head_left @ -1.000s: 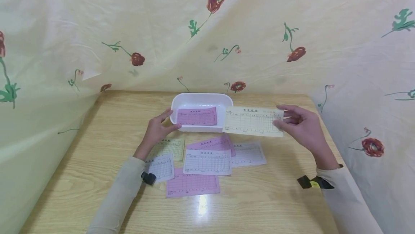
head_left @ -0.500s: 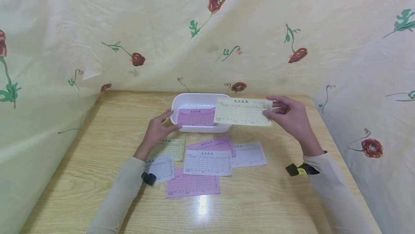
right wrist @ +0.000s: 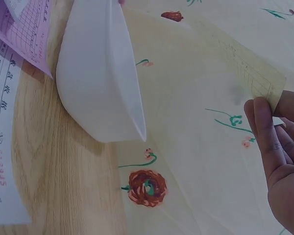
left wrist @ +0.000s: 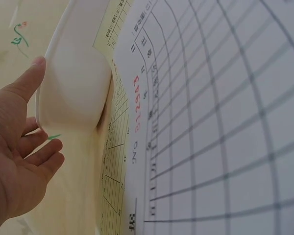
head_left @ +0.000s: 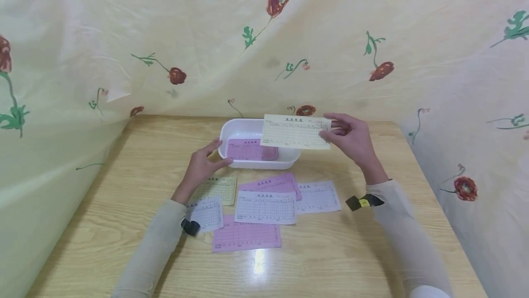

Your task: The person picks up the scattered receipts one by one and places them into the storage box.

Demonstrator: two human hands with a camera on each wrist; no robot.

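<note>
While left hand point(head_left: 201, 165) steadies tray point(head_left: 231, 129), right hand point(head_left: 351, 138) apparently pinches yellow slip point(head_left: 294, 132).

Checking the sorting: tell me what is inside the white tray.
A pink slip lies inside the white tray. The yellow slip held above hides its right part.

A wooden table point(head_left: 99, 224) stands against a pale cloth point(head_left: 124, 27) printed with red flowers and green stems, which hangs behind it and down both sides. Loose slips lie spread near the middle of the table: a yellow slip point(head_left: 216, 188) to the left, a small white slip point(head_left: 204, 213) nearer, a white slip point(head_left: 265, 207) overlapping a pink slip point(head_left: 246, 237), another pink slip point(head_left: 272, 182) farther off, and a white slip point(head_left: 319, 195) to the right.
</note>
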